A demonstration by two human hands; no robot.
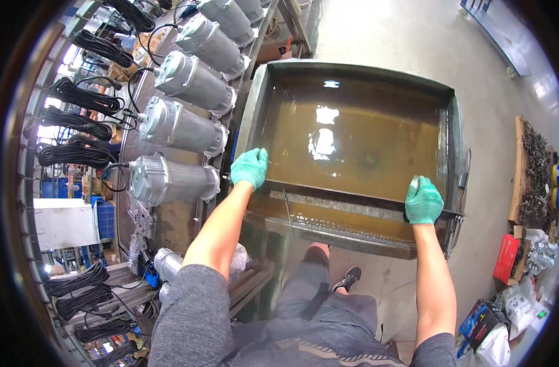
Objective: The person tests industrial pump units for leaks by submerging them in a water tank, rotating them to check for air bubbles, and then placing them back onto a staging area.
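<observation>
A wide dark metal tank (452, 134) of murky brown water stands before me. Across its near part runs a long dark metal bar (337, 193), with a strip of paler metal along its near side. Both my hands wear green gloves. My left hand (250, 167) is closed at the bar's left end, by the tank's left wall. At the other end, near the right wall, my right hand (423, 200) is closed round the bar. The fingers' undersides are hidden in both hands. A thin rod (288, 211) slants down over the near water.
Left of the tank, grey cylindrical motor housings (180, 178) lie in a row on a rack, with coiled black cables (77, 155) beyond. At the right stand a wooden crate of dark metal parts (533, 174), a red box (506, 257) and plastic bags (519, 306).
</observation>
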